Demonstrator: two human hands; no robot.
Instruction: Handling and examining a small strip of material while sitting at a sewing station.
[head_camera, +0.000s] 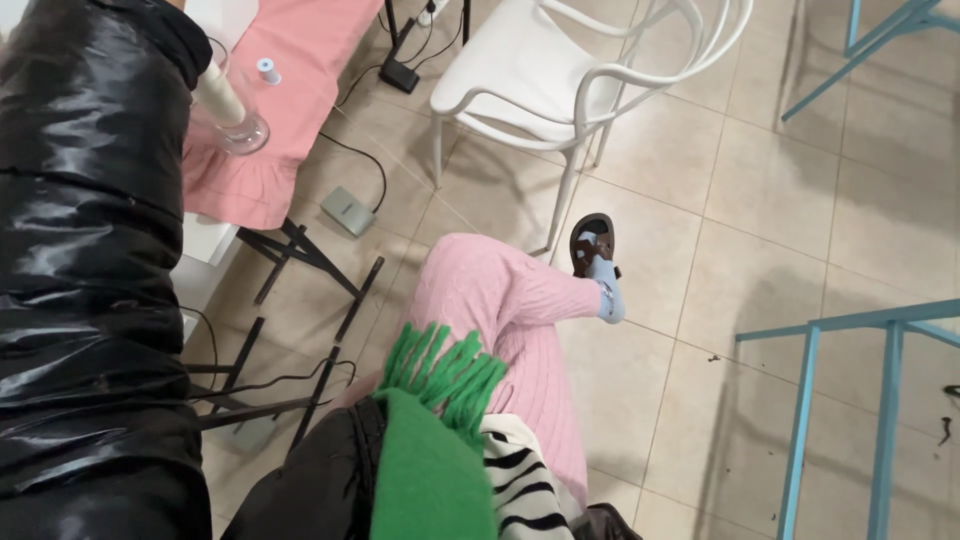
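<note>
Tiled floor under crossed pink-trousered legs, white chair nearby.

Floor: beige tiles | white chair stands on it at the back | grey foot pedal left of the chair, cable running off | black power brick behind the pedal | blue metal frame well to the chair's right | table with pink cloth left of the chair, a thread spool and a glass base on the cloth.

black puffy sleeve, pink cloth, white chair
</note>
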